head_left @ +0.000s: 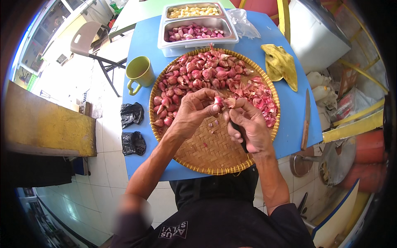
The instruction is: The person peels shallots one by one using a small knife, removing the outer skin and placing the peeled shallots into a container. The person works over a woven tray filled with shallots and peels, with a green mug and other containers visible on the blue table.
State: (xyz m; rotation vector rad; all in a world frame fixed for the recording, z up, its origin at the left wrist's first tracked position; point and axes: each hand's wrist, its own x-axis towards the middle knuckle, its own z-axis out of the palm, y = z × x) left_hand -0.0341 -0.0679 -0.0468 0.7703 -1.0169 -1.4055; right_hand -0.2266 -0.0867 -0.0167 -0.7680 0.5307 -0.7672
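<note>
Over a round woven bamboo tray (pixel 198 155), my left hand (pixel 197 107) pinches a red shallot (pixel 218 100) between thumb and fingertips. My right hand (pixel 249 125) grips the black handle of a small knife (pixel 238 130). Its blade is mostly hidden by the fingers near the shallot. A piece of papery skin (pixel 229 102) sits at my right fingertips, beside the shallot. Unpeeled shallots (pixel 195 73) heap across the tray's far and left side. Loose shallot skins (pixel 260 102) pile up along its right side.
On the blue table (pixel 145 34), a plastic box holds metal pans of peeled shallots (pixel 194 32) and peeled garlic cloves (pixel 194 11). A green mug (pixel 141 73) and black plastic bundles (pixel 132 143) are left. A yellow cloth (pixel 277 63) and a wooden-handled knife (pixel 306 121) are right.
</note>
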